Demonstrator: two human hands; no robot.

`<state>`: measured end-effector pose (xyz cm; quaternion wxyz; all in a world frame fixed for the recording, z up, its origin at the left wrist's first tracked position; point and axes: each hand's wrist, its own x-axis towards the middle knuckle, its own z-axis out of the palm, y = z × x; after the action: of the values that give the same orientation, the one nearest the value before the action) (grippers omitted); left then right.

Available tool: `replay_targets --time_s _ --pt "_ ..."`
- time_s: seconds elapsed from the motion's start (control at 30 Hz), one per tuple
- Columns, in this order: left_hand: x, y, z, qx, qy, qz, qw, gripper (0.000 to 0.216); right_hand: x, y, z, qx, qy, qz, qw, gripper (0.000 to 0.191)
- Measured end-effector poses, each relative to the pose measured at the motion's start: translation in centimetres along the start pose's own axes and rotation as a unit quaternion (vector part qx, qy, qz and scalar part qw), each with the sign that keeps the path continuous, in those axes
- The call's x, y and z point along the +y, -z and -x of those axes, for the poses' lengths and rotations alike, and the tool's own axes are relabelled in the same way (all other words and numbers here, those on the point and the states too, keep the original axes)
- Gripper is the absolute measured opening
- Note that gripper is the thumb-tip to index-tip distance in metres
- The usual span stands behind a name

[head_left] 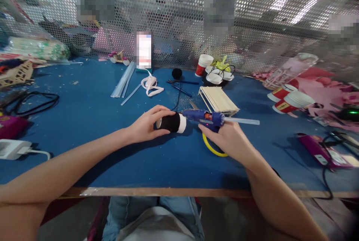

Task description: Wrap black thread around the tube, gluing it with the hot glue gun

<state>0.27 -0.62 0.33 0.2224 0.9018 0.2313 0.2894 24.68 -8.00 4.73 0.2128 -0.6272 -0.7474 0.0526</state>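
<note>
My left hand (148, 123) is closed round a paper cup (182, 122) that lies on its side, its middle covered in wound black cord (171, 122). A white band of the cup shows at the right end. In my right hand (228, 136) is a blue hot glue gun (203, 117), with a clear glue stick (244, 121) jutting from its back. The gun's nozzle points left at the cord-wrapped cup, close to its upper edge; whether it touches I cannot tell. Below the gun lie scissors with a yellow handle (214, 149), partly hidden by my right hand.
Behind the cup sit a ball of black cord (177, 73), blue pliers (183, 90), a white ribbon (151, 85), glue sticks (123, 79) and a phone (144, 50). A wooden stick frame (218, 99) and paper cups (293, 102) stand right. Purple power strips (322, 150) lie at both sides.
</note>
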Motion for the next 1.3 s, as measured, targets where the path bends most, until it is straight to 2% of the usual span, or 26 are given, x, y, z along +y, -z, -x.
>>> replay_targets --time_s 0.33,0.77,1.03,1.1,1.23,1.3 --pt "0.1 0.0 0.0 -0.001 -0.008 -0.002 1.000 0.050 -0.2 0.3 0.1 0.021 0.035 0.006 0.999 0.021" --pt "-0.3 -0.1 0.0 0.013 0.016 0.014 1.000 0.048 -0.7 1.0 0.6 -0.011 0.001 -0.020 1.000 0.019" --pt "-0.3 -0.1 0.0 0.020 0.029 0.015 0.999 0.048 -0.8 1.5 0.8 -0.001 0.011 -0.040 0.999 0.018" --pt "-0.3 -0.1 0.0 0.023 0.030 0.012 0.999 0.049 -0.7 1.7 0.8 -0.005 -0.011 -0.061 0.998 0.018" --pt "-0.4 -0.1 0.0 0.031 0.024 0.007 0.999 0.049 -0.3 2.3 0.3 -0.030 -0.122 -0.122 0.985 0.026" --pt "-0.4 -0.2 0.0 0.035 0.025 0.005 0.999 0.049 0.3 2.6 -0.2 -0.021 -0.140 -0.169 0.975 0.025"
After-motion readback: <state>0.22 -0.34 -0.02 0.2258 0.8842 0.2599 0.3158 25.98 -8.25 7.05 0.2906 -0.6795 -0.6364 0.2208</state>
